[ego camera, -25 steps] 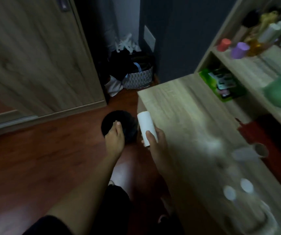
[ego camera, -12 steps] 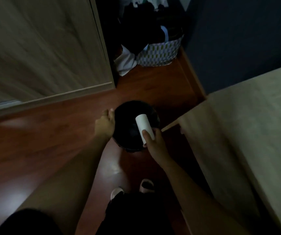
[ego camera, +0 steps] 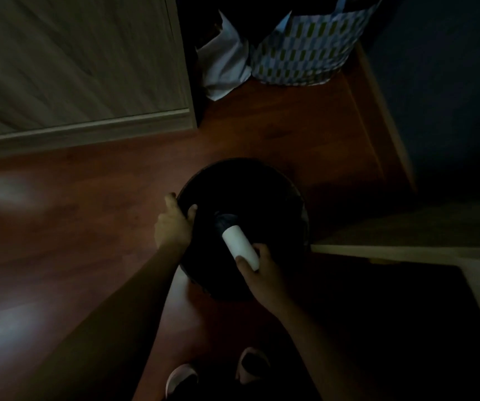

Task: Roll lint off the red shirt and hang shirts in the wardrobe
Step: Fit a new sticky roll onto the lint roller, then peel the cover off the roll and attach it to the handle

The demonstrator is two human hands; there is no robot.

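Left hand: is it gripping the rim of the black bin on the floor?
Yes, the left hand curls over the near-left rim of the black bin, thumb inside.

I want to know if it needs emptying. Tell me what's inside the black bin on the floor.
Nothing can be made out: the black bin is dark inside. The white roller, held by the right hand, points into its opening, and the left hand grips its rim.
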